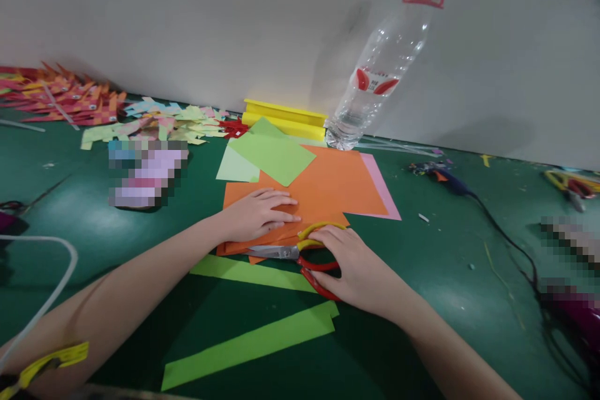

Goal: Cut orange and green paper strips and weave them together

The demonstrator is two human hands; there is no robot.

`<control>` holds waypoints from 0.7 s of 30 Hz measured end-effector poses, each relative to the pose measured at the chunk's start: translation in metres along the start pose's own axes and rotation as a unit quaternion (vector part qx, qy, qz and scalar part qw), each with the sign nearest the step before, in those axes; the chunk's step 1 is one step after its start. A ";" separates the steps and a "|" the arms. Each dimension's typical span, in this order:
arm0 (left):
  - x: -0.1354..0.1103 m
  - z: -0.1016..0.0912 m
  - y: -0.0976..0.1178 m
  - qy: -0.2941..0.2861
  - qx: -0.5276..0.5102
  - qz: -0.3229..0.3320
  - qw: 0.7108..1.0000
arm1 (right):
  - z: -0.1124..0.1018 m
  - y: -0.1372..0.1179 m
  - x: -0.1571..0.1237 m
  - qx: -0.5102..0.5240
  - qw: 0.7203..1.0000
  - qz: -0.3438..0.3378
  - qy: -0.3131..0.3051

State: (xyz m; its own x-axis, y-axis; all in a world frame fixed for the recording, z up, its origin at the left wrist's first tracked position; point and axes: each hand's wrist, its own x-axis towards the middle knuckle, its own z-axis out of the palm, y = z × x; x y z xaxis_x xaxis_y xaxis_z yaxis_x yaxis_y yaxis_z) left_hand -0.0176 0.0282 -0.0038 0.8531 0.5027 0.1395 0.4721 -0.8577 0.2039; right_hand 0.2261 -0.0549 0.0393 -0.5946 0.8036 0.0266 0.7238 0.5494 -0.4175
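My left hand lies flat with its fingers stretched over orange paper. In my right hand are scissors with one yellow and one red handle; their blades point left along the near edge of the orange paper. Whether the blades are parted is hard to make out. Two light green paper strips rest on the green table closer to me. Behind my left hand, a green paper sheet overlaps the orange, and pink paper shows beneath it at the right.
A water bottle leans against the wall beside folded yellow paper. Paper scraps and red-orange paper pieces are heaped at the back left. A corded tool lies right, its cable running toward me. Pliers sit far right.
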 end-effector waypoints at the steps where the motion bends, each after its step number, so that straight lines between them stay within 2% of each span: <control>1: 0.000 0.000 0.000 0.000 -0.001 0.001 1.000 | 0.000 0.000 0.000 0.002 1.000 0.002 0.001; 21: 0.001 0.000 -0.001 0.008 0.009 0.009 1.000 | 0.008 -0.011 0.004 -0.010 1.000 0.000 -0.007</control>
State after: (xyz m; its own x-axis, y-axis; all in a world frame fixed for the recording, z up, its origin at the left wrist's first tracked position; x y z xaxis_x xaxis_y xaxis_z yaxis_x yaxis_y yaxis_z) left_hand -0.0173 0.0290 -0.0042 0.8580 0.4888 0.1578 0.4611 -0.8683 0.1828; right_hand 0.2134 -0.0597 0.0366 -0.6003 0.7997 0.0135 0.7302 0.5549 -0.3986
